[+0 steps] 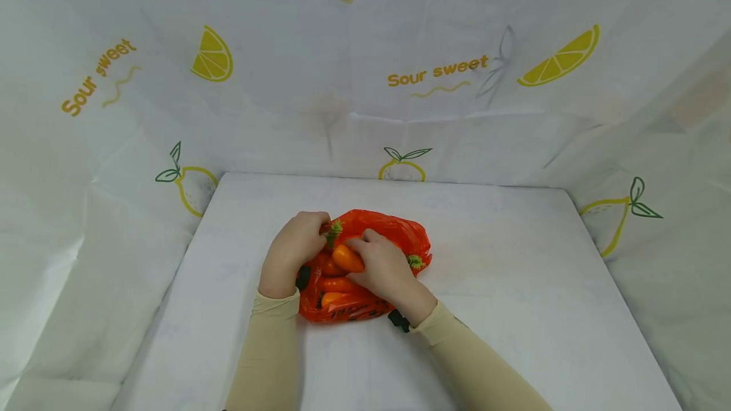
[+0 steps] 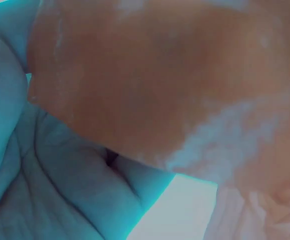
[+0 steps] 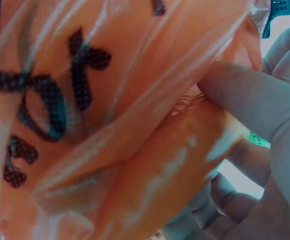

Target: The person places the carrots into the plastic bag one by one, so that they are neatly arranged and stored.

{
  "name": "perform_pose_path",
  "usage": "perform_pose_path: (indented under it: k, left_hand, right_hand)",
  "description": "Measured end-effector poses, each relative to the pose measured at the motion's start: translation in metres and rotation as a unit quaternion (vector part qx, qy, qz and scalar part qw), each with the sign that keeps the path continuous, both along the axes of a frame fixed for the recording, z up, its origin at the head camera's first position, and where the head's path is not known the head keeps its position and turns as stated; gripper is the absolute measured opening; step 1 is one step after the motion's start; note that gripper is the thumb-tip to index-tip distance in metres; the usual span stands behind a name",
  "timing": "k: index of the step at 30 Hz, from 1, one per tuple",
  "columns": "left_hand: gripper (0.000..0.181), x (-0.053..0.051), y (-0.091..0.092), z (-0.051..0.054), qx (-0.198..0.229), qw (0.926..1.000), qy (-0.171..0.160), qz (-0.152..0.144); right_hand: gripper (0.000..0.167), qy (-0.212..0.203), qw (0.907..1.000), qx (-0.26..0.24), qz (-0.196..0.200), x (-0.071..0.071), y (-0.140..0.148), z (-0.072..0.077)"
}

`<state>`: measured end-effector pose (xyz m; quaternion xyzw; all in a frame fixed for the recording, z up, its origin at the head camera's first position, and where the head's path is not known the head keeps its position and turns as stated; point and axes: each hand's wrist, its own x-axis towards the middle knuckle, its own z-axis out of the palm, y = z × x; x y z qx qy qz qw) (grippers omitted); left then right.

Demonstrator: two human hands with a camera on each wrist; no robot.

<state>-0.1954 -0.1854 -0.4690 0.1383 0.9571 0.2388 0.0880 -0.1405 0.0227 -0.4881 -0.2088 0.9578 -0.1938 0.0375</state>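
A red plastic bag [image 1: 396, 224] lies spread on the white table with several small orange peppers inside. My left hand [image 1: 294, 249] grips the bag's left edge with curled fingers, close to a green stem [image 1: 335, 229]. Bag film covers much of the left wrist view, so its fingertips are hidden. Inside the bag opening, my right hand [image 1: 382, 265] holds an orange pepper [image 1: 347, 259] between thumb and fingers. That shiny pepper [image 3: 184, 145] shows under the right thumb in the right wrist view, beside bag film with dark lettering. More peppers [image 1: 337, 285] lie below it.
Another green stem [image 1: 415, 262] shows at the bag's right edge. Dark wrist straps sit on both wrists. The white table [image 1: 502, 259] extends on both sides, and a lemon-printed cloth [image 1: 297, 56] rises behind and at the sides.
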Motion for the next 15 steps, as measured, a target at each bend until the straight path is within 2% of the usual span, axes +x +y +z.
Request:
perform_pose_path:
  k: [6, 15]
  left_hand:
    - [0.015, 0.001, 0.001, 0.001, 0.000, 1.0000, -0.002, 0.002]
    - [0.014, 0.001, 0.001, 0.001, -0.001, 1.0000, 0.001, 0.002]
  right_hand:
    - [0.060, 0.007, 0.9998, 0.021, 0.003, -0.002, 0.002, -0.007]
    - [0.066, -0.007, 0.9994, 0.035, -0.001, -0.005, 0.002, -0.013]
